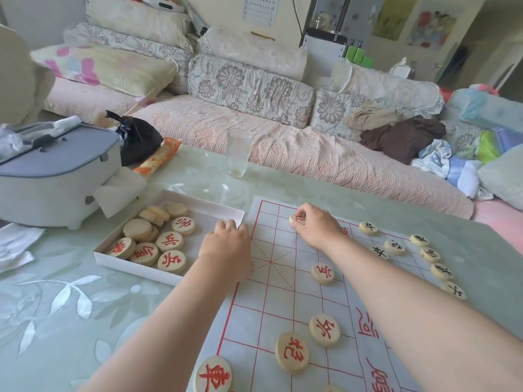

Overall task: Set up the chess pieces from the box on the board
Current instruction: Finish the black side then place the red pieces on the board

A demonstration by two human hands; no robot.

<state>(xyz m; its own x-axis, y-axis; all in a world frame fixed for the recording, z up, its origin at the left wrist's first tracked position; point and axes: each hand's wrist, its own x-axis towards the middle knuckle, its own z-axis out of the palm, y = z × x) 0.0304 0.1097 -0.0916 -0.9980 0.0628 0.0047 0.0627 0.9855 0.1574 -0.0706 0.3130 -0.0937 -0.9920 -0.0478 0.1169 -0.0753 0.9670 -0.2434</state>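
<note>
Closest to me, a red chariot piece (213,376) lies at the near edge of the board (249,321). Just past it are another red piece (292,352) and a red soldier (324,330). These are thick round wooden discs with flat faces. I judge them light, hard and smooth on the rim, unlikely to chip or bend. I would take one by the rim, thumb against two fingertips, leaving the lettered face free to read.

The board looks like a thin sheet lying on the glossy table (85,321). I expect it to slide or wrinkle if a disc is dragged, so each one wants lifting and setting down flat.

Farther out a second soldier (322,274) sits alone. To the left, the white box (135,265) lies just beside the board. It holds red-lettered discs (171,241) face up and some blank-side discs (138,229), partly stacked.

My left hand (226,239) rests at the box's corner nearest the board, knuckles up and fingers curled under. I cannot tell whether it holds anything. My right hand (317,224) reaches to the far left part of the board and pinches a red-lettered piece (295,219) by its rim. I cannot tell whether that piece touches the sheet.

Black-lettered pieces (368,228) line the board's right side. Beyond stands a clear glass (239,155), then the sofa (254,123).
</note>
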